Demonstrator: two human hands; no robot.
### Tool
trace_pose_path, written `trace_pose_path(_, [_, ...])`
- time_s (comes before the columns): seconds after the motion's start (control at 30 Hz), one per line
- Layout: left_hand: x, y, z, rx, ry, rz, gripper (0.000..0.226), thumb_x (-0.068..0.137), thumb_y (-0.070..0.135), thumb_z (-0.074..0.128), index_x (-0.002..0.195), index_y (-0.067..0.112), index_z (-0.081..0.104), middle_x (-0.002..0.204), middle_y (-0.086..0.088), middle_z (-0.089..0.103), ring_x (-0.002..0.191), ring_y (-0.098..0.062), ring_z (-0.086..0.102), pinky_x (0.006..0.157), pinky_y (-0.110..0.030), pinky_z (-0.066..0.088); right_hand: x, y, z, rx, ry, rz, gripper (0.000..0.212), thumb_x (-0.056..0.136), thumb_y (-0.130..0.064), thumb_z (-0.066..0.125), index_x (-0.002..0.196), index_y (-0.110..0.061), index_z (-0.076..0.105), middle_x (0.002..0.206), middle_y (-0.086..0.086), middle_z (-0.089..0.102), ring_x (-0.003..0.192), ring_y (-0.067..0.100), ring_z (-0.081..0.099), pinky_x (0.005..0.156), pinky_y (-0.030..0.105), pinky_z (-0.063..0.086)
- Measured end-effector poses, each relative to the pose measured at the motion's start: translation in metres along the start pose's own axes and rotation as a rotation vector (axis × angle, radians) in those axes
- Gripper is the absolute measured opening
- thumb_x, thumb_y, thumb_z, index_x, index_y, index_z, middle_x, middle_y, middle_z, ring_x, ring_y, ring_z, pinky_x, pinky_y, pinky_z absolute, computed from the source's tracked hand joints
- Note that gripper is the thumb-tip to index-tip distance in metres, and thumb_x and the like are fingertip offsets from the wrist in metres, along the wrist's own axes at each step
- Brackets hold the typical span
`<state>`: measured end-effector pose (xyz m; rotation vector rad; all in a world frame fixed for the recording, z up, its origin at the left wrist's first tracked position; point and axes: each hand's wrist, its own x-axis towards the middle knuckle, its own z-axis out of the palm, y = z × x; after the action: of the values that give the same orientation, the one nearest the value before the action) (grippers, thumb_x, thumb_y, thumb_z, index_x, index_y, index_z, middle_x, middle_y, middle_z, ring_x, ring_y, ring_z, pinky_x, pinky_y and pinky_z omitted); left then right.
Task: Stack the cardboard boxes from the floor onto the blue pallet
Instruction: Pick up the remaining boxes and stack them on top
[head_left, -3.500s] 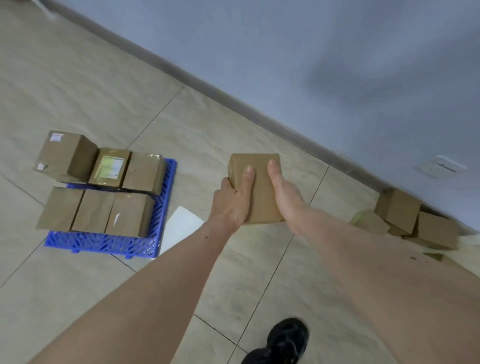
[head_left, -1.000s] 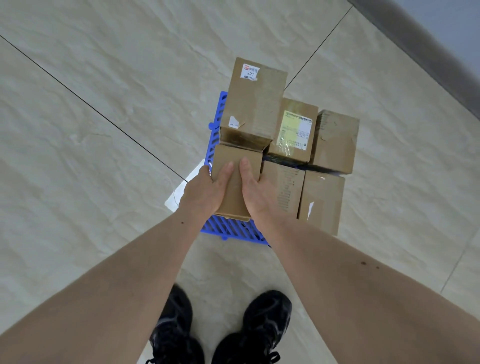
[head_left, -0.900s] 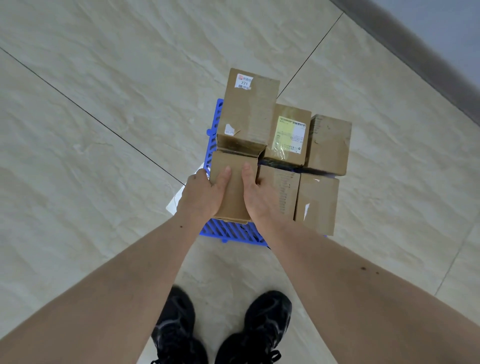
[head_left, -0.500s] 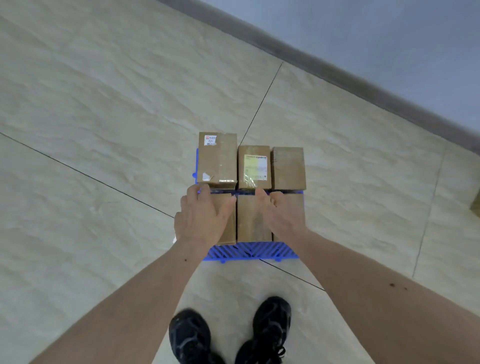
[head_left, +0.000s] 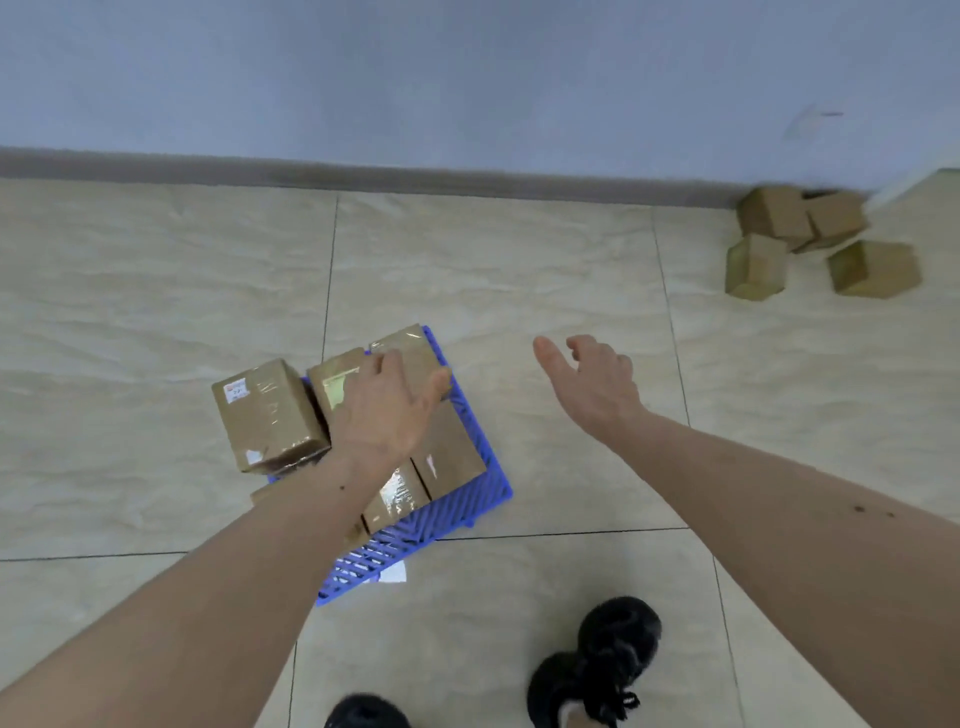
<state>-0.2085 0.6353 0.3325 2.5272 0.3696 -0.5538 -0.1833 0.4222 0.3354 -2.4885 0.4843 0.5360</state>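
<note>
Both hands empty: left hand (head_left: 387, 410) spread flat in front of the boxes on the blue pallet (head_left: 470, 431) at frame centre-left, right hand (head_left: 592, 384) relaxed, holding nothing, mid-frame. Remaining floor boxes (head_left: 810, 244) sit upper right by the wall. Risk: the labelled box (head_left: 267, 415) looks to overhang the pallet's left edge; a nudge while stacking could tip it off.

Beige tiled floor (head_left: 519, 270), blue-grey wall (head_left: 467, 78)
</note>
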Motion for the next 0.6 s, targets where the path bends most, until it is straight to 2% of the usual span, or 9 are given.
trace_pose_path(0.17, [0.009, 0.097, 0.042, 0.056, -0.033, 0.063, 0.064, 0.099, 0.058, 0.039, 0.139, 0.008, 0.045, 0.137, -0.020, 0.051, 0.129, -0.037, 0.044, 0.102, -0.045, 0.036, 0.035, 0.071, -0.068, 0.037, 0.047, 0.061, 0.073, 0.098, -0.066, 0.036, 0.149, -0.014, 0.042, 0.147, 0.010, 0.050, 0.141, 0.032, 0.030, 0.113, 0.047, 0.028])
trace_pose_path(0.23, [0.011, 0.138, 0.061, 0.126, -0.048, 0.089, 0.064, 0.100, 0.059, 0.036, 0.141, 0.010, 0.044, 0.135, -0.015, 0.053, 0.128, -0.037, 0.045, 0.101, -0.043, 0.035, 0.048, 0.099, -0.094, 0.034, 0.074, 0.072, 0.073, 0.098, -0.065, 0.037, 0.148, -0.013, 0.043, 0.146, 0.011, 0.050, 0.140, 0.033, 0.031, 0.112, 0.048, 0.029])
trace_pose_path(0.37, [0.019, 0.217, 0.098, 0.049, -0.082, 0.106, 0.065, 0.098, 0.061, 0.039, 0.140, 0.012, 0.045, 0.133, -0.013, 0.054, 0.126, -0.035, 0.046, 0.103, -0.050, 0.040, 0.073, 0.153, -0.151, 0.020, 0.077, 0.085, 0.073, 0.098, -0.065, 0.037, 0.148, -0.012, 0.043, 0.146, 0.012, 0.050, 0.139, 0.034, 0.032, 0.112, 0.049, 0.030])
trace_pose_path(0.6, [0.044, 0.343, 0.132, 0.120, -0.092, 0.199, 0.063, 0.099, 0.060, 0.036, 0.140, 0.013, 0.045, 0.134, -0.010, 0.054, 0.128, -0.031, 0.045, 0.099, -0.049, 0.042, 0.126, 0.226, -0.239, 0.035, 0.103, 0.110, 0.073, 0.097, -0.066, 0.038, 0.148, -0.014, 0.044, 0.146, 0.009, 0.049, 0.139, 0.032, 0.033, 0.112, 0.049, 0.031])
